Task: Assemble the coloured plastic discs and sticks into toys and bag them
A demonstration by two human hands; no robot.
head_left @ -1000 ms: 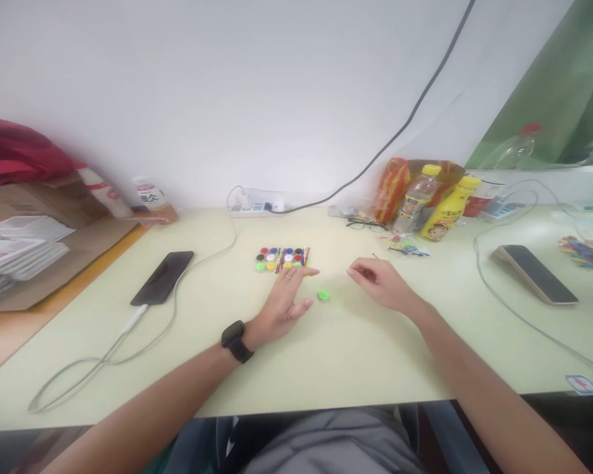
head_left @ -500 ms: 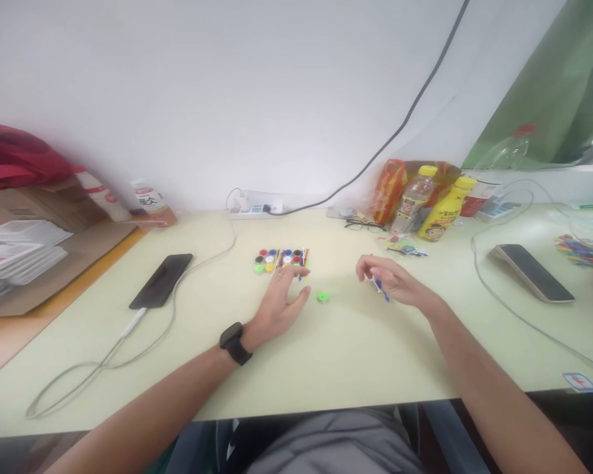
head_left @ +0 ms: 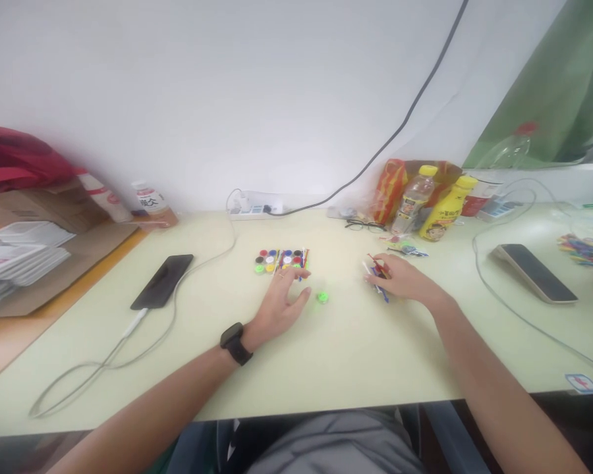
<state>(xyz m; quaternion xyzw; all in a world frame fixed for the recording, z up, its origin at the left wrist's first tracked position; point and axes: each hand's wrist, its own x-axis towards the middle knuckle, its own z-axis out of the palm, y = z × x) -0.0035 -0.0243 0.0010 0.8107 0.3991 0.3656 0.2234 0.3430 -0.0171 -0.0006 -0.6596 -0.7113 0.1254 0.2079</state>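
Observation:
My left hand rests on the pale green table, fingers spread and open, its fingertips touching the near edge of a set of small paint pots with coloured lids and thin brushes. A lone green pot sits just right of my left thumb. My right hand lies further right, fingers curled on a few thin coloured sticks, red, white and blue, that poke out toward the left. A dark watch is on my left wrist.
A black phone on a white cable lies at the left, another phone at the right. A power strip, glasses, yellow bottles and a snack bag stand by the wall. Papers are stacked far left, coloured sticks far right.
My right hand has moved right and slightly away from me, and now grips thin coloured sticks it did not show a second ago. My left hand has hardly moved.

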